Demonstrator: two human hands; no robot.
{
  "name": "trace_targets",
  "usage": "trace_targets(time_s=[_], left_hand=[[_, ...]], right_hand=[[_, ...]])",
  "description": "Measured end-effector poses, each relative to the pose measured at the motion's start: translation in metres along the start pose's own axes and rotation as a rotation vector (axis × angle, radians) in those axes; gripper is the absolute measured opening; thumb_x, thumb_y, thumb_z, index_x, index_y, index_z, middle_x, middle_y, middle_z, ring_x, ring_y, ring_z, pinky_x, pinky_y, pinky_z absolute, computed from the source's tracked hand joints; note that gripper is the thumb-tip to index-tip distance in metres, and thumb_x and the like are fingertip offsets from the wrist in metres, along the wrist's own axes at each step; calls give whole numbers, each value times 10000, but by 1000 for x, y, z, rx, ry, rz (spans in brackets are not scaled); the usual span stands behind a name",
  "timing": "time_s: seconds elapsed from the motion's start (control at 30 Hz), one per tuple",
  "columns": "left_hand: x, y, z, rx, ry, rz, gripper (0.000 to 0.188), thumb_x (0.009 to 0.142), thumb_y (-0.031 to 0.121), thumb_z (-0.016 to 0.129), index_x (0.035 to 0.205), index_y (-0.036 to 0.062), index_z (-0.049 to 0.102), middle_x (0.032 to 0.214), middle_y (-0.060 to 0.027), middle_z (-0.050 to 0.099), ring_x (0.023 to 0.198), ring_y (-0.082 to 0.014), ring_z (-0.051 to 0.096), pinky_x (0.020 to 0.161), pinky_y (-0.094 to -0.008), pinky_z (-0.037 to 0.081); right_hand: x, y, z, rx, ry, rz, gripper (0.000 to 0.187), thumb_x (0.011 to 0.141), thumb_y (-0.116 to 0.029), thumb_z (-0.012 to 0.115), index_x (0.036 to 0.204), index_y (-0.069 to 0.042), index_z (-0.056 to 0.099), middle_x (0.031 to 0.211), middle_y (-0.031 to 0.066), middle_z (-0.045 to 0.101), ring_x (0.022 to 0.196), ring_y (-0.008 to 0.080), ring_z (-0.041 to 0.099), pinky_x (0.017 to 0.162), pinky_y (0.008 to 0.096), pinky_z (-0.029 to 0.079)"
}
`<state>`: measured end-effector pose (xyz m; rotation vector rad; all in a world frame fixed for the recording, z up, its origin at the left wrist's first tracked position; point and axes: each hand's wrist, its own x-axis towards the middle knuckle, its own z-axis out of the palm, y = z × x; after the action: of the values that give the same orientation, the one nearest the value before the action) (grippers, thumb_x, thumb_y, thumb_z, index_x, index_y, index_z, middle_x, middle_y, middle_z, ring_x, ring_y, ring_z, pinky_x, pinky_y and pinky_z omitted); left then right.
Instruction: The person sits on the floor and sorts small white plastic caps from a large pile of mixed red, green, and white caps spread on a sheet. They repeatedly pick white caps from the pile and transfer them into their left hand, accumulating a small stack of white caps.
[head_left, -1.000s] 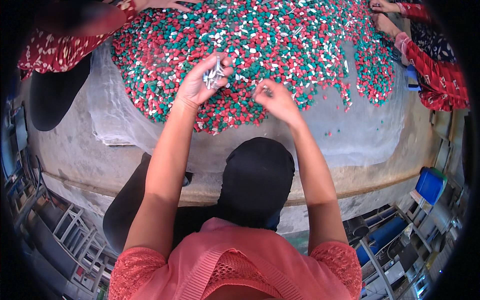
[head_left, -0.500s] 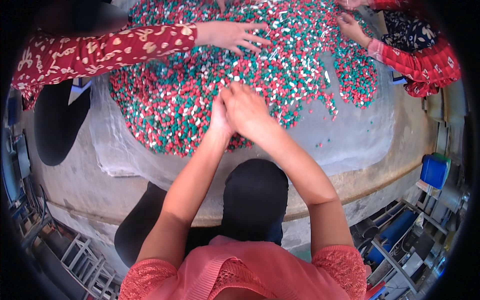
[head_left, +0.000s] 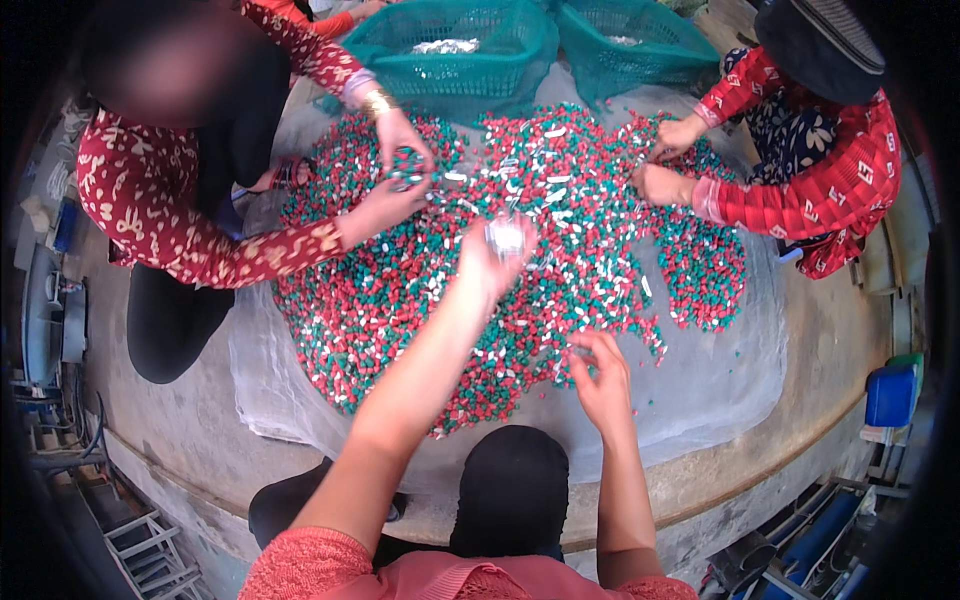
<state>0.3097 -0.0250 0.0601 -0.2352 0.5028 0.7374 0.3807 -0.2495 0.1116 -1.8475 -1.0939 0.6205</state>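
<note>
What your left hand [head_left: 497, 255] holds in its grip is a blurred, shiny bunch [head_left: 506, 238], too smeared for you to tell its shape. Your right hand [head_left: 603, 378] covers whatever piece its fingertips touch in the red, green and white pile [head_left: 560, 210]. The two green baskets [head_left: 455, 50] are cut off at the top edge, their pale contents too small to make out.
</note>
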Motion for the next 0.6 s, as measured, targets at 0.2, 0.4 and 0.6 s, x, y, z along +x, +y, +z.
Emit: trace_targets(time_s=[0.2,0.4,0.6], left_hand=[[46,95,191,255,-44,359,828,852,631,258,1396,111,-86,1431,-192,27,1305,-416,121,1021,-601,163],[51,96,88,505,37,406,578,928,413,296,1380,92,137,1325,-169,350,1158,-336,412,946,-514,371],[2,17,60,827,-168,344,467,897,319,430,1280,62,359,1262,-115,437,1116,-238,463,911,-418,402]], right_hand=[[-27,10,-9,-57,-37,46,198,769,-50,559,962,-61,602,997,115,559,931,281,557,752,340,457],[-23,-3,9,-63,-105,-2,184,780,-53,570,962,-54,602,1023,117,541,952,280,555,808,349,459],[-32,-60,24,-152,-72,-183,238,774,-75,568,1012,-77,576,1035,105,523,958,285,544,815,364,461]])
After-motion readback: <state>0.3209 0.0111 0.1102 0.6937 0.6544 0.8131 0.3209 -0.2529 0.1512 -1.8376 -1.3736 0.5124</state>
